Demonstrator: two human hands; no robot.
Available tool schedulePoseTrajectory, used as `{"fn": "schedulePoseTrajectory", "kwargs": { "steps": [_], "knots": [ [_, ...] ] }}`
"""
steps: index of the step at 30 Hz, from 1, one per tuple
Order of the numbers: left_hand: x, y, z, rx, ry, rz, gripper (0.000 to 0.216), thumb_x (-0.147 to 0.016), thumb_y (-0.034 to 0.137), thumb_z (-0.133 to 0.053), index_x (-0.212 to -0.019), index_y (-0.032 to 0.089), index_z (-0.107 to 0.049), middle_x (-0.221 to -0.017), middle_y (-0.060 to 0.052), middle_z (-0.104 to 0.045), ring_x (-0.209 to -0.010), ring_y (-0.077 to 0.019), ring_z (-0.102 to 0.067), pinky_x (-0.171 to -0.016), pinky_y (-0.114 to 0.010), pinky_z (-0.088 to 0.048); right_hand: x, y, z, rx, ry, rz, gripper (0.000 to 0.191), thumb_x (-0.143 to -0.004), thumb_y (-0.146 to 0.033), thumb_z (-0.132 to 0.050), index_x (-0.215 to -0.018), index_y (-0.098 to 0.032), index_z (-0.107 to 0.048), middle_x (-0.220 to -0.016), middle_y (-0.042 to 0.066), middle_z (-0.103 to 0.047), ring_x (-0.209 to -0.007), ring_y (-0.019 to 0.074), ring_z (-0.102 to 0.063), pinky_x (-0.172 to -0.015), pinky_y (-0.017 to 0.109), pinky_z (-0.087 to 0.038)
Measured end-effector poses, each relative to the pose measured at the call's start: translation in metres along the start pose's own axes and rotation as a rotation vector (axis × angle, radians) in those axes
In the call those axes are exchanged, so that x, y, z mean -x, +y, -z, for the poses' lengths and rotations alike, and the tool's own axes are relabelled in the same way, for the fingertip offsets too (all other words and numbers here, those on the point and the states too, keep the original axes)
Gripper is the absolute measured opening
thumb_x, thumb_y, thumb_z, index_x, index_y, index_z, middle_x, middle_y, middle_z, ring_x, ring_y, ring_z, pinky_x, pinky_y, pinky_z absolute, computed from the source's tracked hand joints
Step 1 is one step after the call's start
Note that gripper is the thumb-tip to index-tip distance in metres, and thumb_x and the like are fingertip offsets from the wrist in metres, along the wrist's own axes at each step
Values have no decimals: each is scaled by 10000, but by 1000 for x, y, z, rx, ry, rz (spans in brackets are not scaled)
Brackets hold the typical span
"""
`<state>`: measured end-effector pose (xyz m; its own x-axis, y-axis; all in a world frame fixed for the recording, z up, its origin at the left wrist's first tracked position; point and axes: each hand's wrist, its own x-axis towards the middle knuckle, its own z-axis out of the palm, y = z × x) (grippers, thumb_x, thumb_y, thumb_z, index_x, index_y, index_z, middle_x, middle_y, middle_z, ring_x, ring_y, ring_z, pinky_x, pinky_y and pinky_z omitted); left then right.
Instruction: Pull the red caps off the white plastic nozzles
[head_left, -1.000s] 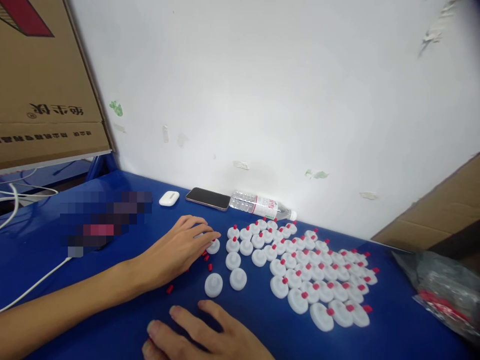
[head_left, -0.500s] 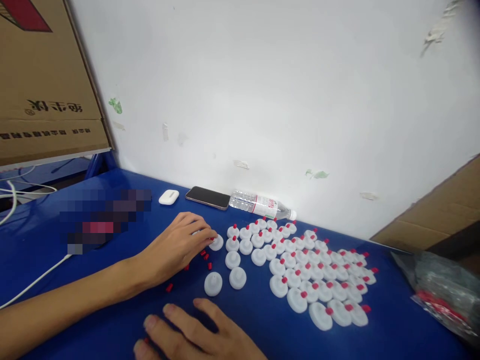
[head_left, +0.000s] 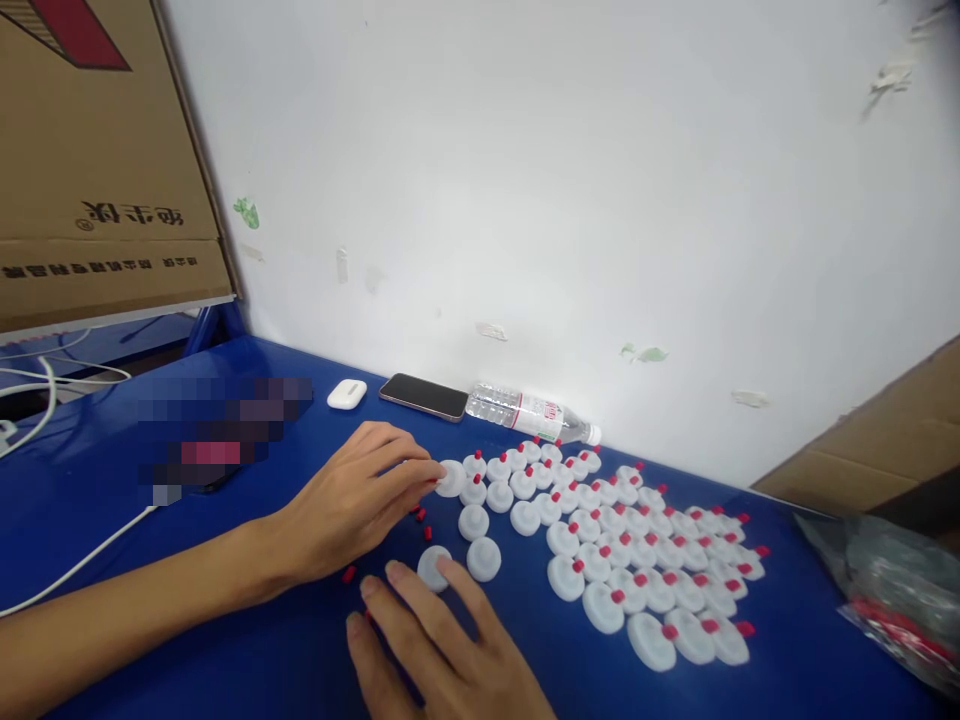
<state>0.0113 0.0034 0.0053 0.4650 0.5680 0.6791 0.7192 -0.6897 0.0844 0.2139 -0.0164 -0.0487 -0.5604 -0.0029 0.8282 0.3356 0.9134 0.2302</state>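
My left hand (head_left: 371, 485) is closed, its fingertips pinching the near edge of a white round nozzled disc (head_left: 452, 478). A bit of red shows at those fingertips, apparently a cap on the disc. My right hand (head_left: 454, 640) is low in the view, its other fingers spread over the table. A small red cap (head_left: 367, 615) shows between its thumb and forefinger. Just beyond its fingers lies an uncapped white disc (head_left: 433, 567), partly covered by them. Another bare disc (head_left: 484, 559) sits to the right. Loose red caps (head_left: 428, 533) lie beneath and beside my left hand.
Many red-capped white discs (head_left: 604, 607) cover the blue table (head_left: 525, 660) to the right. A water bottle (head_left: 536, 415), a phone (head_left: 424, 396) and a white earbud case (head_left: 346, 394) lie along the wall. A plastic bag (head_left: 900, 600) with red contents is far right.
My right hand has moved up and right with the red cap, close to the uncapped disc. My left hand has shifted its disc slightly right, toward the rows. The view has turned a little.
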Motion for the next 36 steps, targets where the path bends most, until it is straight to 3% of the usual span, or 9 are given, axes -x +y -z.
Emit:
{"fn": "schedulePoseTrajectory", "kwargs": {
  "steps": [2, 4, 7, 9, 12, 18, 26, 29, 36],
  "knots": [
    [0, 2, 2, 20, 40, -16, 142, -1044, 105, -551, -1151, 176, -614, -998, -55, -695, -915, -204, -592, -865, -368, -450, -7, 13, 12, -51, 73, -63, 246, -990, -152, -519, -909, -205, -745, -992, -3, -776, -1059, 151, -680, -1228, 355, -331],
    [0, 4, 3, 46, 73, -33, 101, -1034, 135, -591, -1123, 176, -613, -960, -52, -694, -884, -202, -605, -846, -368, -461, -11, 29, 25, -94, 44, -162, 189, -955, -124, -562, -876, -208, -712, -896, -3, -743, -950, 145, -693, -1150, 334, -397],
    [2, 8, 3, 97, 67, -79, 95, -1024, 164, -624, -1118, 174, -613, -945, -59, -701, -879, -208, -621, -843, -380, -478, -12, 50, 40, -77, 74, -270, 61, -954, -156, -638, -1005, -177, -666, -970, 70, -714, -964, 194, -686, -1015, 389, -485],
    [3, 13, 1, 128, 49, -131, 88, -1036, 158, -599, -1122, 160, -613, -954, -75, -713, -887, -210, -629, -837, -377, -497, -12, 57, 44, -76, 22, -293, 224, -984, -252, -662, -1172, -135, -634, -1100, 122, -717, -1061, 228, -678, -1042, 428, -466],
    [3, 22, -2, 163, 42, -202, 87, -1058, 144, -535, -1076, 128, -620, -909, -94, -714, -850, -206, -629, -799, -359, -523, -12, 54, 43, -124, -91, -210, 451, -1031, -434, -625, -1311, -82, -597, -1202, 117, -737, -1168, 235, -670, -1175, 433, -352],
    [4, 35, -2, 144, 11, -190, 131, -1060, 132, -510, -1032, 115, -636, -872, -92, -703, -817, -200, -610, -786, -353, -539, -12, 48, 39, -175, -22, -175, 222, -1068, -231, -591, -1225, -87, -654, -1086, 56, -787, -1028, 135, -735, -1213, 332, -306],
    [1, 35, 4, -78, -64, -254, 272, -1020, 89, -380, -918, 190, -611, -854, -80, -679, -791, -227, -578, -708, -372, -485, -12, 46, 38, -162, 7, -146, 278, -1041, -178, -632, -1293, -61, -613, -1055, 58, -797, -992, 112, -748, -1221, 311, -314],
    [-1, 35, 7, 65, -146, -220, 238, -965, 76, -391, -866, 220, -553, -795, -61, -650, -733, -229, -541, -654, -384, -447, -13, 38, 38, -141, -8, -141, 275, -1026, -143, -634, -1293, -74, -629, -1036, 62, -798, -995, 131, -754, -1199, 328, -366],
    [-6, 38, 9, 412, -219, -9, 399, -1120, 244, -270, -773, 219, -465, -666, 0, -583, -623, -181, -494, -677, -371, -445, -12, 38, 39, -64, -12, -114, 276, -1031, -84, -542, -1279, -99, -662, -1050, 73, -794, -1021, 150, -750, -1144, 322, -431]
  ]
}}
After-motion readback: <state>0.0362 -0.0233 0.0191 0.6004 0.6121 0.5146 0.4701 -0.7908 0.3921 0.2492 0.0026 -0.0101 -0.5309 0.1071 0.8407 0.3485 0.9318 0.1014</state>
